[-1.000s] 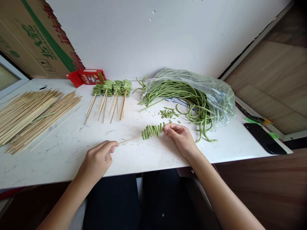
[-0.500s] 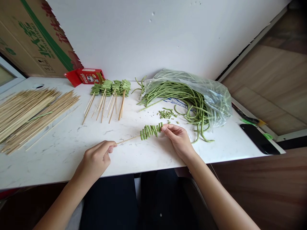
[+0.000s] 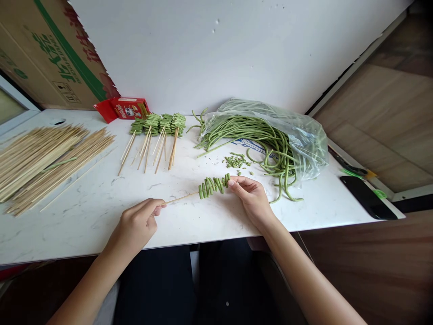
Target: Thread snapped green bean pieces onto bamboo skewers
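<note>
My left hand (image 3: 139, 222) is closed on the bare end of a thin wooden skewer (image 3: 181, 197). Several short green bean pieces (image 3: 211, 186) are threaded side by side along its far part. The fingers of my right hand (image 3: 248, 195) pinch the piece at the skewer's right end. Behind my right hand, small bean scraps (image 3: 237, 160) lie on the white table (image 3: 189, 225). Long green beans (image 3: 250, 128) spill out of a clear plastic bag (image 3: 307, 140). Finished-looking bean skewers (image 3: 158, 124) rest in a row at the back, their sticks pointing toward me.
Many bare skewers (image 3: 43, 158) are heaped at the left. A red packet (image 3: 130, 108) stands at the back near a cardboard box (image 3: 57, 54). On the right lie a black phone (image 3: 367, 197) and a dark-handled tool (image 3: 352, 166). A white wall (image 3: 219, 54) rises behind the table.
The view has shifted slightly, so the things on the table appear a little further right. Both hands keep the same hold on the skewer and beans.
</note>
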Demonstrator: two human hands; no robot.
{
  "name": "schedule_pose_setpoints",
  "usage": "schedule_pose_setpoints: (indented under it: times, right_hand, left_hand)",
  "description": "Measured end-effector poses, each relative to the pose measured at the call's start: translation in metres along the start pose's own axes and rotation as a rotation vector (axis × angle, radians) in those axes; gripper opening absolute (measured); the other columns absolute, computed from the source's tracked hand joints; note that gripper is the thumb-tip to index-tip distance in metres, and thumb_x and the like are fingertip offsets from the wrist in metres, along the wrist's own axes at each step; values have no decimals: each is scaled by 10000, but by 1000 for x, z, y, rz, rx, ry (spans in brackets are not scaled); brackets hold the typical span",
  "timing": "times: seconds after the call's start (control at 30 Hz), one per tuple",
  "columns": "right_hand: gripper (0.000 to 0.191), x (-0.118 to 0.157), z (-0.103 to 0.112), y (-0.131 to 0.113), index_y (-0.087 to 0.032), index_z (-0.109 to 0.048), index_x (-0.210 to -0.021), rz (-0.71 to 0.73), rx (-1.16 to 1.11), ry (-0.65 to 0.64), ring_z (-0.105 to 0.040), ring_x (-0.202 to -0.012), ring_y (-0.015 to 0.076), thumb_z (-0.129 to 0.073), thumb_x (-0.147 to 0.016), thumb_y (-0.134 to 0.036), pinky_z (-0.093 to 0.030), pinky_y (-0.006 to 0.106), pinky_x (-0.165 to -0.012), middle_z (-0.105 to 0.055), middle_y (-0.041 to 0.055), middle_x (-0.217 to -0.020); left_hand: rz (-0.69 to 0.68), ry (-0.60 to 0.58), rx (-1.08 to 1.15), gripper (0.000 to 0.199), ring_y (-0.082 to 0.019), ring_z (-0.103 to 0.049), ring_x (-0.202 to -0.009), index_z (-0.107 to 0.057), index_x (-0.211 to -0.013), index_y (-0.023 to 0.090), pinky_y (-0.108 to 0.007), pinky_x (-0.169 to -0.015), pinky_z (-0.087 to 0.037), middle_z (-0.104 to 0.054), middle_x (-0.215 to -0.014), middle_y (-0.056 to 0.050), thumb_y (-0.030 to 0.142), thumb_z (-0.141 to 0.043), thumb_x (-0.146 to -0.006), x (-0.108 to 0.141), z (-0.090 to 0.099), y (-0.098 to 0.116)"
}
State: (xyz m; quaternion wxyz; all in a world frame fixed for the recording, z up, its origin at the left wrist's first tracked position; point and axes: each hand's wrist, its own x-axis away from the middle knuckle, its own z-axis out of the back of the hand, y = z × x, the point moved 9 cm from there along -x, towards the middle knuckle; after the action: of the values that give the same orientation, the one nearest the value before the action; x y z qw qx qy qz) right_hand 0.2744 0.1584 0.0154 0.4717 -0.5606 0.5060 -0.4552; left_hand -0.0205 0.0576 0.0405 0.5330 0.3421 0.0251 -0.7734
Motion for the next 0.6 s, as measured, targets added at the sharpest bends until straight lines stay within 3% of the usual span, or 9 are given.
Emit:
schedule_pose_setpoints:
  times: [0.6]
  right_hand:
    - [284,0,-1,-1,-230,-833,-867,-21,15,-17,-636,-818,174,-931,-772,-478,-503,322,-839,-773,28,-905]
  left_hand:
    - [48,-47,50,486,-136,-723,-776,-683,-988,208,-223,-767,-586,-712,-843,-5,-93,-361,-782,-1,-5,-3]
